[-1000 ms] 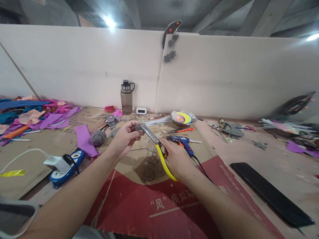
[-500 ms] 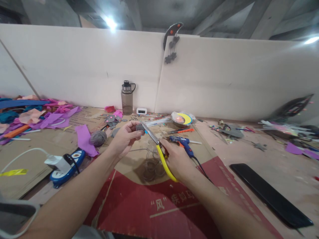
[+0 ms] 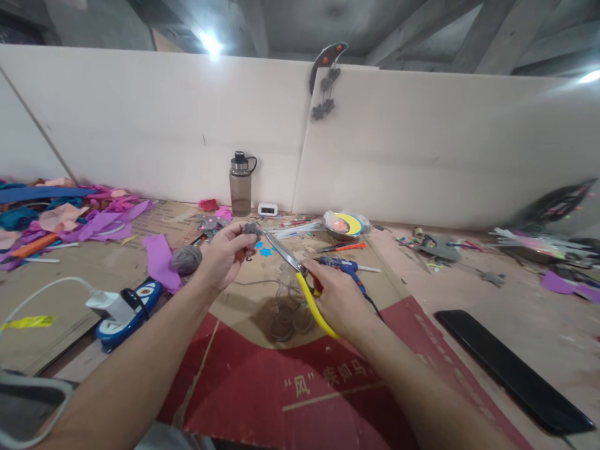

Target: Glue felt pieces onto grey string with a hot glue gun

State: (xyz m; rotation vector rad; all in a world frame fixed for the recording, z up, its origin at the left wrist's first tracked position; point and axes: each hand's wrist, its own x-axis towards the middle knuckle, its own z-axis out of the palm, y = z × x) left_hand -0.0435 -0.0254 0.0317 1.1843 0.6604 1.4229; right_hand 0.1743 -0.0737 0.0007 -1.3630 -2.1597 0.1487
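Observation:
Pinched in my left hand [image 3: 228, 255] is a small fuzzy grey piece [image 3: 252, 229]. My right hand [image 3: 335, 292] grips yellow-handled scissors [image 3: 287, 255], whose blades point up and left, their tips just right of the grey piece. Small blue flower shapes [image 3: 265, 252] lie on the cardboard [image 3: 248, 275] beyond my hands. Loose grey yarn [image 3: 284, 315] is coiled below the scissors, and a ball of grey yarn [image 3: 186, 259] sits left of my left hand. Behind my right hand is a blue glue gun [image 3: 341, 265], partly hidden.
A bottle [image 3: 240, 187] and a small white clock [image 3: 267, 209] stand by the white partition [image 3: 164, 125]. Coloured scraps [image 3: 60, 215] and a blue power strip [image 3: 129, 315] are at left. A bowl [image 3: 344, 232] stands behind; a black slab [image 3: 510, 369] lies at right.
My left hand has moved left with the grey piece, away from the scissor tips. The blue flower shapes now show more fully. The scissors remain in my right hand.

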